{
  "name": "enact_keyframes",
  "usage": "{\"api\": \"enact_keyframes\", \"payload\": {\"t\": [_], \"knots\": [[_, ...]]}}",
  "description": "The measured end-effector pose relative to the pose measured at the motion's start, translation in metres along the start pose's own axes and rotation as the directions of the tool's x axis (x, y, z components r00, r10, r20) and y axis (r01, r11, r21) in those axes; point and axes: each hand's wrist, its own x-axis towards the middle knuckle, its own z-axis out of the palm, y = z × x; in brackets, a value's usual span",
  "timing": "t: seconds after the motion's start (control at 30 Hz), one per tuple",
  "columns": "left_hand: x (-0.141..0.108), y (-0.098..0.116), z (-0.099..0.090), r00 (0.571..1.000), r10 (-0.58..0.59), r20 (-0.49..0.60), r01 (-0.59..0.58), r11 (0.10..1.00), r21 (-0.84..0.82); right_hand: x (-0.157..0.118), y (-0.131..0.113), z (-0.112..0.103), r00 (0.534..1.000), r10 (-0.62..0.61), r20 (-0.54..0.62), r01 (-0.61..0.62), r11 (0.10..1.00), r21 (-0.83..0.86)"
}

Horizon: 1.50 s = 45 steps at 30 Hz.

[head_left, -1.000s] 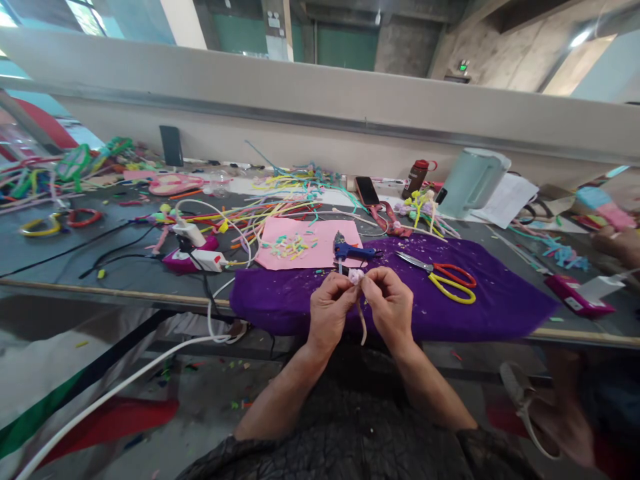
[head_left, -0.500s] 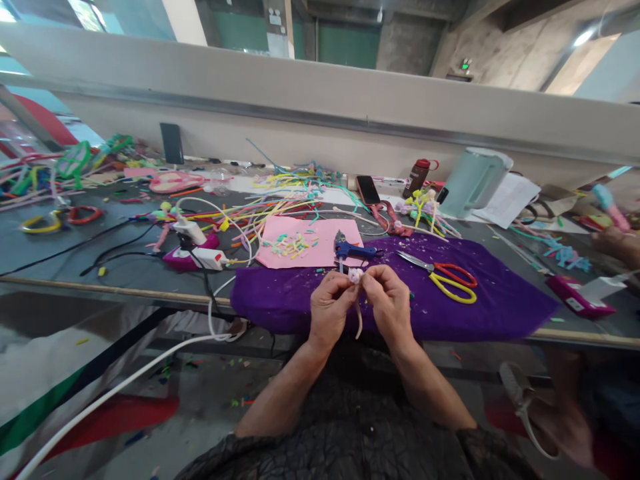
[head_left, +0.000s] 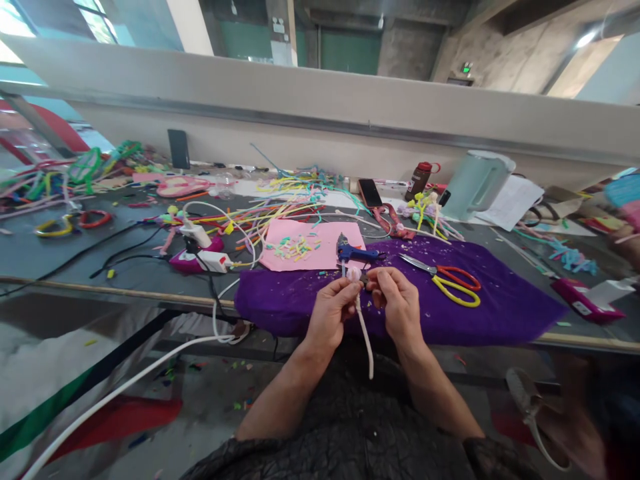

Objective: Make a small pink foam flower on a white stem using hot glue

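Over the purple cloth point(head_left: 280, 300), my left hand point(head_left: 331, 310) pinches a small pale pink flower-like piece point(head_left: 354, 274). A cream stem point(head_left: 367, 340) hangs down from it. My right hand point(head_left: 396, 300) is just right of the piece, its thumb and fingers pressed together; what lies between them is too small to make out. Beyond the hands, a blue glue gun point(head_left: 357, 253) rests across the edge of a pink sheet point(head_left: 280, 233) with short coloured bits. Scissors with red and yellow handles point(head_left: 455, 287) lie on the cloth to the right.
Coloured fuzzy stems point(head_left: 280, 213) spread behind the pink sheet. A phone point(head_left: 370, 193), a brown bottle point(head_left: 420, 180) and a pale green jug point(head_left: 477, 187) stand farther back. Magenta power strips point(head_left: 187, 261) sit left and right. Another person's hand shows at the right edge.
My right hand has moved slightly right, off the pink piece. More of the cream stem now hangs below my left hand. The whole view has shifted slightly.
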Motion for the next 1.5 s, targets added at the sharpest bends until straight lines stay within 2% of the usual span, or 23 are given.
{"api": "enact_keyframes", "payload": {"t": [0.1,0.23,0.33,0.53,0.73,0.83,1.2,1.37,1.5], "knots": [[0.001,0.002,-0.001,0.999,-0.045,-0.007,0.045,0.998,-0.054,-0.008,-0.001,-0.003,0.999,-0.017,0.037,0.020,0.998,-0.062],[0.000,0.004,0.000,0.998,-0.059,-0.005,0.058,0.992,-0.109,-0.018,-0.003,-0.002,0.987,-0.059,0.151,0.088,0.978,-0.192],[-0.001,0.004,0.000,0.997,-0.070,-0.025,0.066,0.989,-0.129,-0.019,-0.001,0.001,0.981,-0.060,0.182,0.103,0.967,-0.235],[0.001,0.000,0.000,0.997,-0.052,-0.060,0.041,0.986,-0.162,-0.017,0.007,0.003,0.985,-0.090,0.150,0.133,0.941,-0.311],[0.002,-0.002,0.000,0.996,0.020,-0.090,-0.033,0.989,-0.145,-0.015,0.006,0.006,0.964,-0.207,0.167,0.260,0.862,-0.435],[0.001,-0.003,-0.001,0.997,0.042,-0.066,-0.049,0.992,-0.117,-0.014,0.005,0.008,0.951,-0.254,0.176,0.308,0.823,-0.477],[0.000,-0.008,0.000,0.988,0.140,-0.065,-0.150,0.971,-0.185,-0.016,0.008,0.012,0.950,-0.267,0.164,0.313,0.815,-0.487],[-0.004,-0.007,0.004,0.995,0.083,-0.050,-0.090,0.983,-0.158,-0.014,0.005,0.009,0.953,-0.277,0.120,0.300,0.825,-0.479],[-0.008,-0.005,0.004,0.998,0.063,0.018,-0.061,0.991,-0.121,-0.013,0.002,0.005,0.963,-0.252,0.094,0.266,0.844,-0.466]]}}
